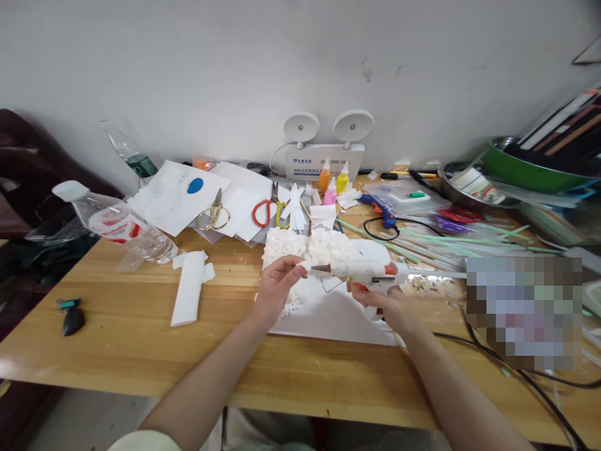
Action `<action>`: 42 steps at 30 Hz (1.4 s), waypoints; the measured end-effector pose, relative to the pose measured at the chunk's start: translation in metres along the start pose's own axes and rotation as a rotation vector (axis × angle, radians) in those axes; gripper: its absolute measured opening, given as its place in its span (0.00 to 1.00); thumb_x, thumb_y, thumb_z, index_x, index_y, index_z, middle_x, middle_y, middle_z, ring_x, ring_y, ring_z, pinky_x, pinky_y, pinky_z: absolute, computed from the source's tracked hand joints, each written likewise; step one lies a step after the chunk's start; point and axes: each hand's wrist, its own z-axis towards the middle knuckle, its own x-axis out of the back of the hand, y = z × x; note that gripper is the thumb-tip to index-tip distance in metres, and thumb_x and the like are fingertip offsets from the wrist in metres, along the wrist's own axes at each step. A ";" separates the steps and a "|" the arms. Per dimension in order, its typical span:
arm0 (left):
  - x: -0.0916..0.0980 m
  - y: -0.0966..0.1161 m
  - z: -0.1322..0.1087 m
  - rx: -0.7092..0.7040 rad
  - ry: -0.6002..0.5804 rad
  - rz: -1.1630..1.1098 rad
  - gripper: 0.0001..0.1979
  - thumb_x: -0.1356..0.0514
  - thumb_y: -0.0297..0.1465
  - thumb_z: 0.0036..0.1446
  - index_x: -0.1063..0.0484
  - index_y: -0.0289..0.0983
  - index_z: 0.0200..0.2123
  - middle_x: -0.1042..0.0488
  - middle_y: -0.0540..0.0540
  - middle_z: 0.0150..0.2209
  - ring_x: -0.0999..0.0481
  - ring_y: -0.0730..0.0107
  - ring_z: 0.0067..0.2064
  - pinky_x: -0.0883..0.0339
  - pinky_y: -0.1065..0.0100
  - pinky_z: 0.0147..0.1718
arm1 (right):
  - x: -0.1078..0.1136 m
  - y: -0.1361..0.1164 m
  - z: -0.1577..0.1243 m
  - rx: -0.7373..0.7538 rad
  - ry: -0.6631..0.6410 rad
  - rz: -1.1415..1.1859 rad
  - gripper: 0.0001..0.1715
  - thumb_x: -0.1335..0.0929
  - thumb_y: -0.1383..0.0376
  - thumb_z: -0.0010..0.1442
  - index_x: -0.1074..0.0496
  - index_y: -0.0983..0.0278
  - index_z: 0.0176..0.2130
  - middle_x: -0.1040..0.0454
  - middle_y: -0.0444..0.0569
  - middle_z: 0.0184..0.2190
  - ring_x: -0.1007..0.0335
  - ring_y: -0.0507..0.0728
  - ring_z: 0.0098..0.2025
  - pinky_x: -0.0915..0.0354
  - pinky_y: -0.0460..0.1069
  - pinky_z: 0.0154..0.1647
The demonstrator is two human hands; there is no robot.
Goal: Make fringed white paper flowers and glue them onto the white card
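Note:
My right hand is wrapped round the handle of a white hot glue gun, with a glue stick poking out of its back. The metal nozzle points left toward my left hand. Thumb and fingers of that hand are pinched at the nozzle tip, on what looks like a small white paper piece. Beneath both hands lies a white sheet, partly covered by crumpled white paper bits. My left hand hides some of them.
Scissors, red-handled scissors, paint bottles and a blue glue gun lie behind. A water bottle leans at left near a folded paper strip. Black cables cross the right side.

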 end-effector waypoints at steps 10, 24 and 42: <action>0.003 -0.003 0.001 -0.031 -0.040 0.027 0.05 0.38 0.32 0.46 0.28 0.39 0.29 0.32 0.52 0.26 0.33 0.77 0.30 0.42 0.73 0.34 | 0.000 -0.002 0.001 0.021 0.036 -0.006 0.10 0.32 0.61 0.41 0.27 0.65 0.25 0.28 0.47 0.24 0.35 0.56 0.29 0.40 0.48 0.28; 0.010 0.002 0.006 -0.252 0.010 0.216 0.04 0.41 0.32 0.49 0.32 0.38 0.28 0.39 0.51 0.28 0.40 0.76 0.31 0.43 0.73 0.30 | 0.019 -0.011 0.035 0.002 0.474 -0.351 0.21 0.35 0.53 0.46 0.27 0.70 0.28 0.30 0.48 0.18 0.36 0.56 0.22 0.42 0.47 0.21; 0.017 0.013 0.008 -0.338 0.071 0.314 0.05 0.42 0.33 0.49 0.32 0.37 0.28 0.37 0.51 0.28 0.38 0.76 0.30 0.43 0.73 0.30 | 0.035 -0.014 0.094 -0.075 0.689 -1.038 0.27 0.37 0.50 0.50 0.31 0.67 0.41 0.32 0.60 0.44 0.42 0.69 0.48 0.48 0.61 0.44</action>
